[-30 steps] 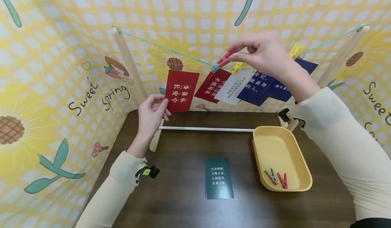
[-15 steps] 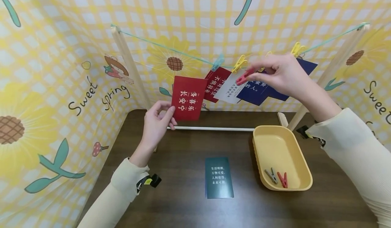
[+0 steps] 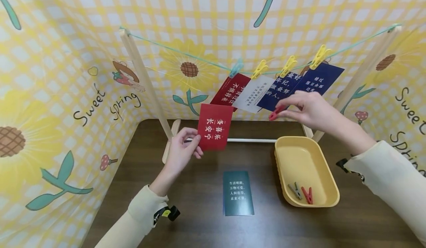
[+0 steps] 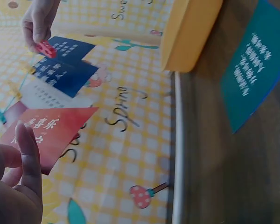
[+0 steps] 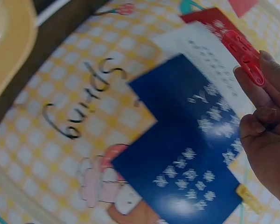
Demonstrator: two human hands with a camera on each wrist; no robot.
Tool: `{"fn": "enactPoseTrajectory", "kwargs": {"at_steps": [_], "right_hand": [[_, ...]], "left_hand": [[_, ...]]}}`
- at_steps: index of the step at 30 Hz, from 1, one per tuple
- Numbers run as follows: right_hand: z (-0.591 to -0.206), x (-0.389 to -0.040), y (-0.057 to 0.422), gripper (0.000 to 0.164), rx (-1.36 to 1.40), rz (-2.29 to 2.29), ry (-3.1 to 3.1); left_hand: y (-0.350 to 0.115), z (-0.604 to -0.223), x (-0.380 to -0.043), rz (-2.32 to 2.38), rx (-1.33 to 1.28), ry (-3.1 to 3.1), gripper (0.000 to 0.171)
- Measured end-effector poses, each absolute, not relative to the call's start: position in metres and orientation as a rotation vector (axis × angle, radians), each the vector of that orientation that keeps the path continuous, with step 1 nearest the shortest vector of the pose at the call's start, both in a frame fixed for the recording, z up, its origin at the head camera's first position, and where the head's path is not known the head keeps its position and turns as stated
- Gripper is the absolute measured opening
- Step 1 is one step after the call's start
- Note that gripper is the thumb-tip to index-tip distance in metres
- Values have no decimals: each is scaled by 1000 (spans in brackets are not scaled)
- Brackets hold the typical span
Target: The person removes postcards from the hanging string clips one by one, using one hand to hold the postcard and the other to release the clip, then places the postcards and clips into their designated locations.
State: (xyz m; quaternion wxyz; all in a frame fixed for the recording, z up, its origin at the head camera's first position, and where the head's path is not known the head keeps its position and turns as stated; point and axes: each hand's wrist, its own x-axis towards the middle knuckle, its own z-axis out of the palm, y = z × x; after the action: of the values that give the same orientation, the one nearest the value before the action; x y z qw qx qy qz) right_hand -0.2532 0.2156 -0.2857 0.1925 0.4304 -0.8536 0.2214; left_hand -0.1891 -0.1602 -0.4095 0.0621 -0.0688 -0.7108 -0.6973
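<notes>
My left hand (image 3: 184,146) pinches a red card (image 3: 215,126) with white characters by its left edge, held up below the green string (image 3: 199,60). In my right hand (image 3: 311,109) a red clothespin (image 3: 275,114) is pinched between thumb and fingers, in front of the hanging cards. On the string hang a red card (image 3: 229,92) under a light blue clothespin (image 3: 236,67), a white card (image 3: 253,94), and two dark blue cards, the nearer one (image 3: 277,91) overlapping the other (image 3: 321,78). Yellow clothespins (image 3: 259,69) hold these last ones.
Wooden posts (image 3: 143,81) carry the string, and a white rod (image 3: 251,140) joins their feet. A yellow tray (image 3: 279,166) at right holds a grey clothespin (image 3: 295,191) and a red one (image 3: 307,195). A dark green card (image 3: 238,193) lies on the brown table (image 3: 186,211).
My right hand has come away from the light blue clothespin, moving right and down with the red clothespin. My left hand has brought its red card right and lower.
</notes>
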Motion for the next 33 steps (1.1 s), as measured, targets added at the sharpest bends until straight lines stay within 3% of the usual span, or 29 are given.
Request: {"fn": "enactPoseTrajectory", "kwargs": {"at_steps": [14, 33], "right_hand": [[-331, -238, 235, 20, 1184, 584, -2553], [-374, -227, 266, 14, 1047, 566, -2871]], "left_hand": [[-142, -449, -175, -2330, -143, -2250, 19], [-134, -462, -171, -2391, -122, -2313, 21]]}}
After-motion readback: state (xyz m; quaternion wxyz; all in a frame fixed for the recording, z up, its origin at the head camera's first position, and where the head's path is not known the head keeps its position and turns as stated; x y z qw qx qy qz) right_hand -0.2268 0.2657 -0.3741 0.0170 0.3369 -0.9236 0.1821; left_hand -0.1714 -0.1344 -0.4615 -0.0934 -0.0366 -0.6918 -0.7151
